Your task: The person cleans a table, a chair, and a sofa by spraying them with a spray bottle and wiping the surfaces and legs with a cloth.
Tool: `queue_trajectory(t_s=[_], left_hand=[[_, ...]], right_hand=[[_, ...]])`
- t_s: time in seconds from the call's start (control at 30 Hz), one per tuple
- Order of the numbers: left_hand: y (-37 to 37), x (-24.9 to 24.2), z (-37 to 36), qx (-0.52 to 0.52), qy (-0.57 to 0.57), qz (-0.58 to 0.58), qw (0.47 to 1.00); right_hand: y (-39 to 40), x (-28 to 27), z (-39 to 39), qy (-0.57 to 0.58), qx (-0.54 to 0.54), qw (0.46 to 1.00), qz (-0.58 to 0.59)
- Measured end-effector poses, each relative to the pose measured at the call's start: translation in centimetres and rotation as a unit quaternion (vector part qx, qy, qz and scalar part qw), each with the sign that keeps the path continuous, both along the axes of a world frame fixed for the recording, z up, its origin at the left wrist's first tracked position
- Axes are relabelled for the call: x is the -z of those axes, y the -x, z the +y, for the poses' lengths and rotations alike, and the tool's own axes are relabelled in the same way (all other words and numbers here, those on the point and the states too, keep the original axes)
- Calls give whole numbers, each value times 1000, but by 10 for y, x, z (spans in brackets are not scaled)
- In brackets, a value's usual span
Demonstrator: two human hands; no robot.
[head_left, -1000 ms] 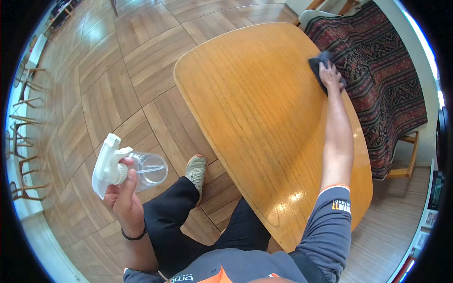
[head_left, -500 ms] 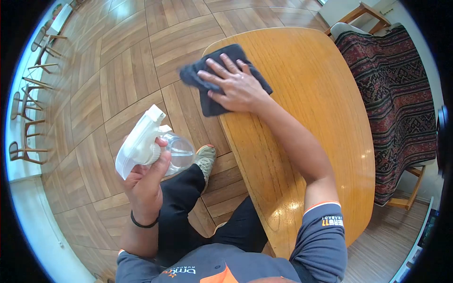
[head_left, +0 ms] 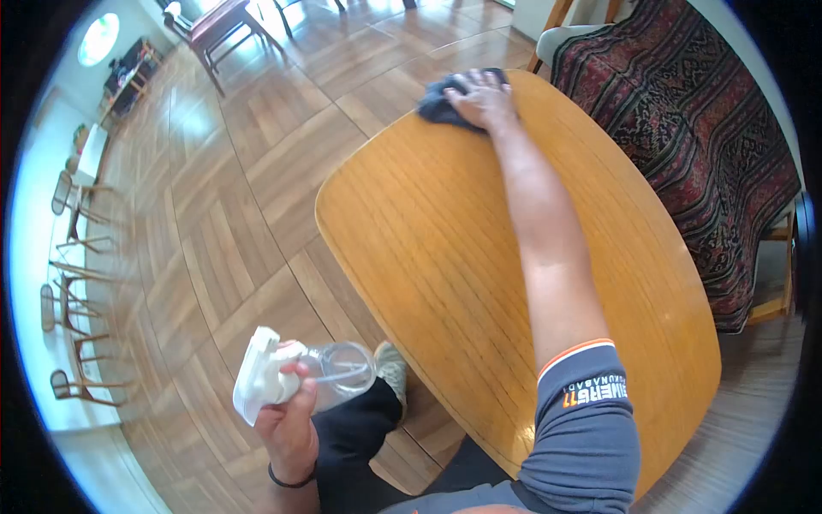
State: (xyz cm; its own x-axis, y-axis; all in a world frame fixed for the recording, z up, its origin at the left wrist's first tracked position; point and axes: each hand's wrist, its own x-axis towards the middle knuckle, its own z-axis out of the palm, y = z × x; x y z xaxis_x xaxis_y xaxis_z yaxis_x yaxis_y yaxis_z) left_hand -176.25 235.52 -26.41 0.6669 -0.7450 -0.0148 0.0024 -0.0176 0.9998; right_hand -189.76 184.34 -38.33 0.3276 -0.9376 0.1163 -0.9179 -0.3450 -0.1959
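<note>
My left hand, low at the left, is closed around the neck of a clear spray bottle with a white trigger head. The bottle lies sideways in the grip, over the floor beside the table. At the far end of the wooden table, my right hand lies with fingers spread on a dark grey cloth. It presses the cloth against the tabletop near the rounded edge, and part of the cloth bunches up left of the fingers.
A patterned woven cover drapes over a wooden-framed seat right of the table. Several chairs stand along the left wall. Another table is in the background on the parquet floor. My shoe is close to the table's left side.
My right hand has slid the cloth from the table's left edge to its far end, arm outstretched. My left hand still holds the spray bottle, now lower in view. The camera view has shifted.
</note>
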Motion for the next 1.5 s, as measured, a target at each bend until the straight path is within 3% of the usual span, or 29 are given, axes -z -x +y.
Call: queue_trajectory(t_s=[0.07, 0.17, 0.23, 0.33, 0.4, 0.47, 0.53, 0.6, 0.67, 0.7, 0.8, 1.0, 1.1, 1.2, 1.3, 1.4, 1.47, 1.5], left_hand=[[-7, -2, -2, 0, -1, -18, 1000], [-10, -3, -11, -5, 8, -22, 1000], [-15, 0, -13, -3, 14, -46, 999], [-11, -4, -19, -13, -1, -41, 999], [-16, -4, -22, 26, 16, -85, 996], [-10, -6, -27, 14, 35, -62, 997], [-5, -9, -19, 11, 47, -63, 997], [-2, -5, -18, 26, 85, -85, 992], [8, -8, -12, 25, 78, -77, 994], [14, -10, -11, 24, 79, -74, 994], [14, -10, -4, 3, 111, -32, 993], [16, -6, -2, -32, 140, -47, 988], [0, -4, 3, -43, 165, -7, 985], [-17, -1, 8, -78, 139, -36, 987], [-40, 12, 5, -59, 124, -109, 984], [-47, 5, -8, -71, 120, -113, 984], [-87, 25, -1, -13, 104, -256, 961], [-70, 15, 0, -6, 92, -263, 960]], right_hand=[[53, 0, -24, 49, 75, 996, 7], [142, -18, -33, -40, 301, 951, -53], [186, -18, -36, -72, 378, 922, -33], [190, -15, -34, -47, 368, 928, -29], [185, -9, -41, -67, 297, 952, -5], [184, 24, -51, 78, 171, 982, -7], [164, 22, -26, 79, 23, 991, 110], [129, 6, 33, 55, -32, 998, 26], [111, 16, 65, 100, -136, 982, 87], [99, 19, 87, 90, -166, 982, 18], [57, 1, 190, 42, -259, 965, -22], [67, -18, 391, -26, -397, 914, -75], [118, -32, 461, -59, -362, 922, -121], [187, -52, 512, -86, -268, 955, -94], [243, -67, 571, -110, -130, 982, -76], [294, -91, 642, -145, 14, 988, -42], [325, -95, 704, -147, 113, 982, -22], [339, -97, 735, -142, 164, 976, -13]])
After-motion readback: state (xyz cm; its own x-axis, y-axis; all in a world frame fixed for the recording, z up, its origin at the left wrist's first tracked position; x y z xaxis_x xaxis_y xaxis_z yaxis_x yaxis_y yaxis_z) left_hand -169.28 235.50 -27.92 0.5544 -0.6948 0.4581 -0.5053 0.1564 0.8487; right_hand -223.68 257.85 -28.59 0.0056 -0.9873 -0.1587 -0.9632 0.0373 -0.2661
